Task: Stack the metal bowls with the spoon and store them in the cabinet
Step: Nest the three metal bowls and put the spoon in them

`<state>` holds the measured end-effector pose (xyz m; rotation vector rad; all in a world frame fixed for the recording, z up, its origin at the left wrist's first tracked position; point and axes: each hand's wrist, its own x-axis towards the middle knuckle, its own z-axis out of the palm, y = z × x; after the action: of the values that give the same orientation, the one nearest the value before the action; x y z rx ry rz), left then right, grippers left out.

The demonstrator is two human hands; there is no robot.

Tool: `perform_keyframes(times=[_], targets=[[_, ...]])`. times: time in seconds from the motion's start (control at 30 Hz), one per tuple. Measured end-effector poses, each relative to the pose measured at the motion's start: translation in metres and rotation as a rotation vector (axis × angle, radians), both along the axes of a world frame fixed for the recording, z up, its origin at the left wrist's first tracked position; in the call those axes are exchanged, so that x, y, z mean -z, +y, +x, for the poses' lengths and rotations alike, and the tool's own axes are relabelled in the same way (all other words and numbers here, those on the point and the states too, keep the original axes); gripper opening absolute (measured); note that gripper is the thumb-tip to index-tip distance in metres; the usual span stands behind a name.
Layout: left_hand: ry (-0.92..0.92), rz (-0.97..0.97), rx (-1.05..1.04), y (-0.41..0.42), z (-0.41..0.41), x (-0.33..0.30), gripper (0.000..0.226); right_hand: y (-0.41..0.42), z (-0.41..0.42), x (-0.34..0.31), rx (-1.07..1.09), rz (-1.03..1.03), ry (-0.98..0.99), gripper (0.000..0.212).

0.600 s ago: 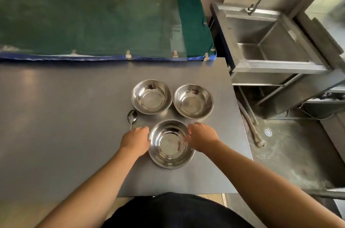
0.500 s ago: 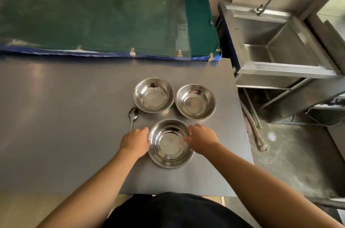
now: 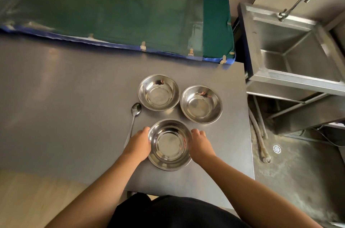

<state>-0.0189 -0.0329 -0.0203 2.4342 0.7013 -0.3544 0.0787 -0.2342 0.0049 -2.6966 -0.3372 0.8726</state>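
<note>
Three empty metal bowls stand on a grey table (image 3: 74, 115). The near bowl (image 3: 169, 144) is held at its rim from both sides: my left hand (image 3: 139, 143) grips its left side and my right hand (image 3: 200, 143) its right side. Behind it stand the far left bowl (image 3: 158, 92) and the far right bowl (image 3: 201, 104), close together but apart. A metal spoon (image 3: 134, 115) lies left of the bowls, its bowl end pointing away; my left hand covers the end of its handle.
A green mat with a blue edge (image 3: 112, 13) lies along the table's far side. To the right stands a steel sink (image 3: 295, 50) with a tap (image 3: 298, 0). Below it are hoses (image 3: 259, 134) and a floor drain (image 3: 276, 149). The table's right edge runs near the bowls.
The view has swung a little; both hands stay on the near bowl's sides. More of the spoon handle shows beside my left hand. The bowls have not visibly moved.
</note>
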Motion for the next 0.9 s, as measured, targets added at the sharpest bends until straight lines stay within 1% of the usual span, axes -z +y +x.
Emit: perform_keyframes(times=[0.2, 0.37, 0.53, 0.7, 0.9], targets=[[-0.028, -0.006, -0.034, 0.012, 0.003, -0.008, 0.033, 0.009, 0.004, -0.004, 0.049, 0.043, 0.036, 0.037], [-0.110, 0.022, -0.043, 0.039, 0.005, -0.021, 0.042, 0.025, 0.011, -0.014, 0.066, 0.132, 0.038, 0.046], [-0.165, 0.062, -0.059, 0.066, 0.016, -0.032, 0.042, 0.050, 0.028, -0.027, 0.063, 0.202, -0.017, 0.039], [-0.201, 0.069, -0.053, 0.088, 0.044, -0.038, 0.043, 0.072, 0.056, -0.038, 0.032, 0.184, -0.082, 0.044], [-0.219, 0.083, -0.039, 0.107, 0.085, -0.040, 0.041, 0.093, 0.092, -0.040, 0.041, 0.161, -0.098, 0.052]])
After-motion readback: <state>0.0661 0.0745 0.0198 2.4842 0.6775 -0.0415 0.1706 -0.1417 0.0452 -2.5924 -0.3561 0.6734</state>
